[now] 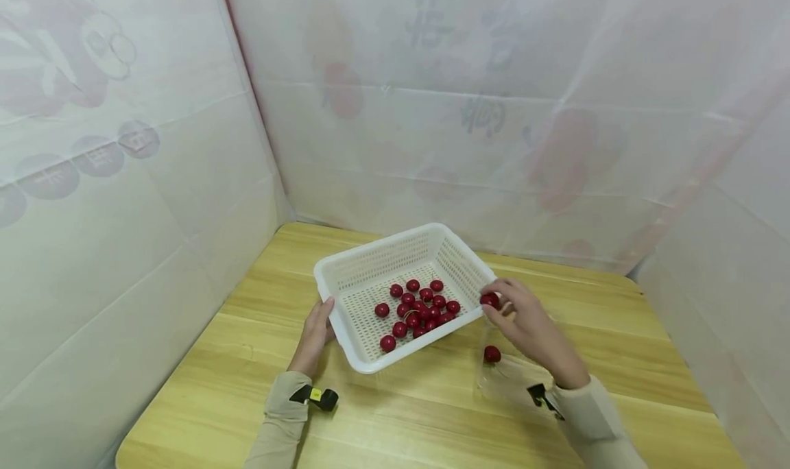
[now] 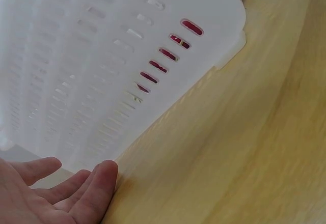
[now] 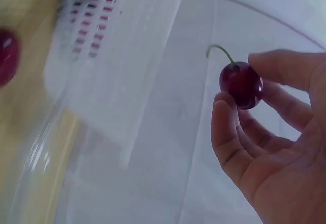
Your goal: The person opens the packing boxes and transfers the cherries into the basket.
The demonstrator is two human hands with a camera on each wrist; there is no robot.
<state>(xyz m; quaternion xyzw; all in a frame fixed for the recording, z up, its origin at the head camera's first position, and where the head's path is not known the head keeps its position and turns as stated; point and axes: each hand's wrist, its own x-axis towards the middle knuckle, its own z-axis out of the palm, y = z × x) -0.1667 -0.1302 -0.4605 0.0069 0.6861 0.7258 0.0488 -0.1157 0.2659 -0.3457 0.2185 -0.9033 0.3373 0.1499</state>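
A white plastic basket (image 1: 364, 366) with slotted walls stands in mid-table, with several dark red cherries (image 1: 422, 311) gathered on its floor. At its left end, my left hand (image 1: 313, 335) holds the rim, the thumb on top and the fingers partly hidden below. My right hand (image 1: 531, 321) pinches one cherry (image 3: 242, 85) between thumb and fingertips, just outside the basket's right corner; its green stem shows in the right wrist view. Below that hand, another cherry (image 1: 492, 354) lies in a clear plastic container (image 1: 509, 383), which the right forearm partly covers.
The wooden table (image 1: 395, 428) spreads around the basket on all sides. Pale printed sheets (image 1: 481, 147) hang like walls behind and at both sides. Through the slots in the basket wall (image 2: 173, 76), red cherries show low down.
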